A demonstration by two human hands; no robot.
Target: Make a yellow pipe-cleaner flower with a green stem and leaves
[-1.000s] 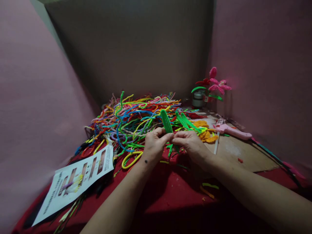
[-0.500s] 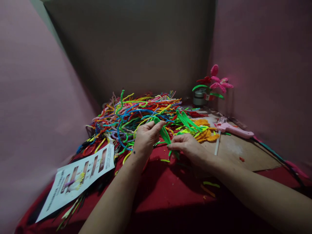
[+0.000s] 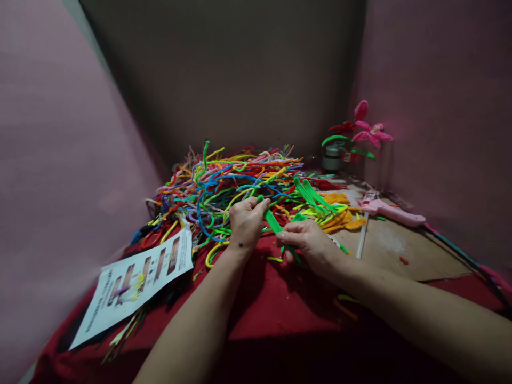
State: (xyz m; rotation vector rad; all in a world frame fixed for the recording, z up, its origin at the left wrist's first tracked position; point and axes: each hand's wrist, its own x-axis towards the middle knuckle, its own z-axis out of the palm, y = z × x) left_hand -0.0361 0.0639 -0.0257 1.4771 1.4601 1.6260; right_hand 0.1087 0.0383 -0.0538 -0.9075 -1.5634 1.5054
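Between my hands, above the red cloth, stretches a green pipe-cleaner leaf. My left hand is closed on its upper end, thumb on top. My right hand pinches it lower down, and the lower tip pokes out below the fingers. Just beyond my hands lies a big tangled heap of pipe cleaners in many colours. Similar green leaf shapes rest behind my right hand, beside orange petal shapes.
A pink glue gun with a glue stick lies on a cardboard sheet at right. Pink pipe-cleaner flowers stand behind it by a small grey pot. A printed sheet and yellow-handled scissors lie at left.
My left hand has turned over more, its fingers curling closed around the leaf's upper end. My right hand still pinches the lower part. The whole view has shifted slightly.
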